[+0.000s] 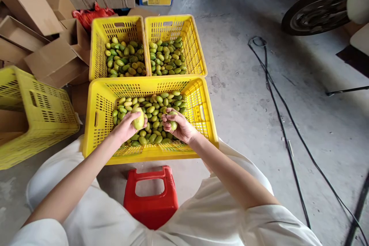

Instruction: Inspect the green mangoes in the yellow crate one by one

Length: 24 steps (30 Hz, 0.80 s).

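Observation:
Over the front yellow crate (150, 157), my left hand (126, 126) is closed around a yellow-green mango (138, 119) held upright. My right hand (183, 127) curls its fingers round a greener mango (173, 125); the thumb and fingers cover part of it, and I cannot tell whether a second one is behind. Below both hands, many loose green and yellowish mangoes (155, 118) lie in the crate. The hands are apart, a short gap between them.
Two smaller-looking yellow crates (96, 46) (198, 54) of mangoes stand behind. An overturned yellow crate (52, 113) and cardboard boxes (54, 61) lie left. A red stool (150, 203) is between my legs. Black cable (285, 119) crosses the floor near a wheel (317, 11).

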Available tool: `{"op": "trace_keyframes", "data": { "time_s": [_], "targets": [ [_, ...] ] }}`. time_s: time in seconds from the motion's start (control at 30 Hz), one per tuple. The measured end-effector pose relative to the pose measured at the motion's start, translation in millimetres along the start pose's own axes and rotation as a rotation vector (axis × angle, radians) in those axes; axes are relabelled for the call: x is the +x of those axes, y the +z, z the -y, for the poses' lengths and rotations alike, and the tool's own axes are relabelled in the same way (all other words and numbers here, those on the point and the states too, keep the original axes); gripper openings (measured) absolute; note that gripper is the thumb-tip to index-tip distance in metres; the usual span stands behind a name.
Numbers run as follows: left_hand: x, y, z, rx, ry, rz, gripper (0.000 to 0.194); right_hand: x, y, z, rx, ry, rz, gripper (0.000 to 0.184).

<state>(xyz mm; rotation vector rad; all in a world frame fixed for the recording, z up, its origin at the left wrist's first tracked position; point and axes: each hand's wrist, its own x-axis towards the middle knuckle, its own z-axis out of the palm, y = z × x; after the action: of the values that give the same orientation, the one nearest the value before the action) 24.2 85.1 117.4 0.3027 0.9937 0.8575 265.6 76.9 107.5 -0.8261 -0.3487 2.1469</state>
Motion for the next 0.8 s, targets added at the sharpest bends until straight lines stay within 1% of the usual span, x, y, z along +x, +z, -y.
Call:
{"op": "trace_keyframes", "data": {
  "time_s": [0.07, 0.17, 0.23, 0.3, 0.33, 0.43, 0.53, 0.6, 0.67, 0.8],
  "targets": [
    [-0.8, 1.3, 1.0, -0.003, 0.015, 0.004, 0.040, -0.2, 0.3, -0.2, -0.022, 0.011, -0.008, 0.057],
    [-1.8, 3.2, 1.4, 0.029, 0.004, -0.033, 0.036, -0.4, 0.7, -1.0, -0.041, -0.011, -0.008, 0.062],
    [-2.0, 3.6, 1.0, 0.042, -0.021, -0.038, 0.033, -0.2, 0.3, -0.6, -0.020, -0.041, -0.026, 0.054],
    [-1.7, 3.3, 0.1, 0.038, -0.045, -0.005, 0.031, 0.4, -0.3, 0.6, 0.024, -0.050, -0.040, 0.041],
    [-1.4, 3.1, -0.4, 0.029, -0.048, 0.009, 0.032, 0.8, -0.6, 1.1, 0.044, -0.051, -0.042, 0.038],
    [-0.9, 3.2, -1.9, -0.020, -0.041, 0.002, 0.030, 1.9, -1.0, 0.7, 0.059, -0.074, -0.051, 0.043],
    [-1.6, 4.6, -1.3, -0.071, -0.073, -0.035, 0.020, 2.2, -0.9, -1.9, 0.041, -0.080, -0.077, 0.051],
    [-2.2, 5.9, 0.3, -0.082, -0.071, -0.061, 0.016, 1.8, -1.0, -3.0, 0.047, -0.064, -0.099, 0.054],
    [-2.4, 7.1, 1.5, -0.092, -0.017, -0.089, 0.019, 1.3, -1.6, -2.5, 0.068, -0.065, -0.123, 0.055],
    [-3.2, 10.2, -2.9, -0.146, 0.111, -0.098, 0.043, 1.0, -3.5, 1.1, 0.064, -0.095, -0.175, 0.052]
  ]
}}
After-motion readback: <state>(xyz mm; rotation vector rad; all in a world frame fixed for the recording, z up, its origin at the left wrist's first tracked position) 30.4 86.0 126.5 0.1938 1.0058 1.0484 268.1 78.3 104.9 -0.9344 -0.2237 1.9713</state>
